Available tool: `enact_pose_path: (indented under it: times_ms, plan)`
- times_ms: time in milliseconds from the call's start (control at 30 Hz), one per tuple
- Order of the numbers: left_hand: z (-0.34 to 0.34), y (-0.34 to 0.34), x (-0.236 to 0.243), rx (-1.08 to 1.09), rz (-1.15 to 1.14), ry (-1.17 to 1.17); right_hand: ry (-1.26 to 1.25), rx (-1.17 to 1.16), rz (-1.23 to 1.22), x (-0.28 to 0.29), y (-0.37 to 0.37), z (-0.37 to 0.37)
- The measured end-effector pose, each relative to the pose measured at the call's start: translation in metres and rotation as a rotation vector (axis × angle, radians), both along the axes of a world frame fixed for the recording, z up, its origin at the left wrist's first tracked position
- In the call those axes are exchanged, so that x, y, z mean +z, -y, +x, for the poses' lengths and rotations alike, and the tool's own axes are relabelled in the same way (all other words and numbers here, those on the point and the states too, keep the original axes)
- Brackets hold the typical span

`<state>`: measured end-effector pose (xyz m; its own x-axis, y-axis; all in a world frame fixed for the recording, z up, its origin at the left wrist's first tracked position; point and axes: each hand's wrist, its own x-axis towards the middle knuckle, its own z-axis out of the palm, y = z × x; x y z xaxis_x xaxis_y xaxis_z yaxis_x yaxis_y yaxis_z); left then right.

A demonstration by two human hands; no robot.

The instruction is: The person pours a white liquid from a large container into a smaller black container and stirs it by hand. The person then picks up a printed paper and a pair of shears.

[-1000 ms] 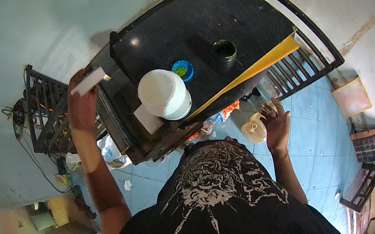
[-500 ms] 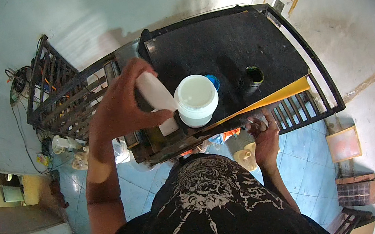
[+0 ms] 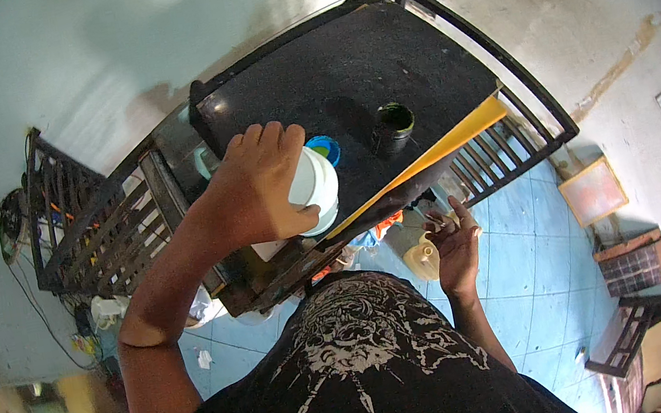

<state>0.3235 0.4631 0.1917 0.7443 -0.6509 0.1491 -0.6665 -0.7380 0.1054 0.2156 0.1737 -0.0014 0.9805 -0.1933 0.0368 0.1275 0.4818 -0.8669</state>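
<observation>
At the near left part of the black tabletop (image 3: 332, 65) stands a white jar (image 3: 327, 198). My left hand (image 3: 261, 188) arches over its left side, thumb and fingers closed round a white lid that is mostly hidden under the palm. Whether the lid touches the jar's rim I cannot tell. Just behind the jar lies a blue cap (image 3: 324, 149) with something yellow-green inside. A dark open container (image 3: 393, 126), its rim smeared green, stands farther right. My right hand (image 3: 454, 246) hangs empty off the table's near edge, fingers loosely apart.
A yellow strip (image 3: 428, 156) runs along the board's near edge. Below stands a pale yellow jug (image 3: 422, 259) on the blue tiled floor (image 3: 517, 262). A slatted black frame (image 3: 542, 125) borders the right; dark wooden slats (image 3: 103, 246) and cables lie left.
My left hand has moved with the lid from beside the jar to over it, palm turned down. The right hand has dropped slightly away from the table edge. The view has shifted.
</observation>
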Motion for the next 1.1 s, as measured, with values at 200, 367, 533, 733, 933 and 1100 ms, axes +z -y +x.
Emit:
enact_pose_path:
  times_ms: [200, 367, 533, 733, 933, 1100]
  plan:
    - [-0.001, 0.006, -0.013, -0.020, -0.131, -0.003, -0.092, -0.062, 0.016, -0.018, 0.011, -0.010]
    - [-0.013, 0.013, -0.013, 0.094, -0.130, -0.049, -0.127, -0.035, -0.013, -0.019, 0.015, -0.008]
    - [-0.011, 0.016, -0.022, 0.149, -0.177, -0.019, -0.151, 0.014, -0.033, -0.022, 0.017, 0.001]
    - [-0.015, 0.020, -0.028, 0.180, -0.167, 0.032, -0.179, 0.056, -0.067, -0.020, 0.021, 0.013]
    - [-0.011, 0.025, -0.031, 0.196, -0.078, 0.076, -0.170, 0.089, -0.019, -0.030, 0.032, 0.019]
    - [-0.012, 0.027, -0.037, 0.207, -0.069, 0.075, -0.205, 0.088, -0.052, -0.033, 0.039, 0.018]
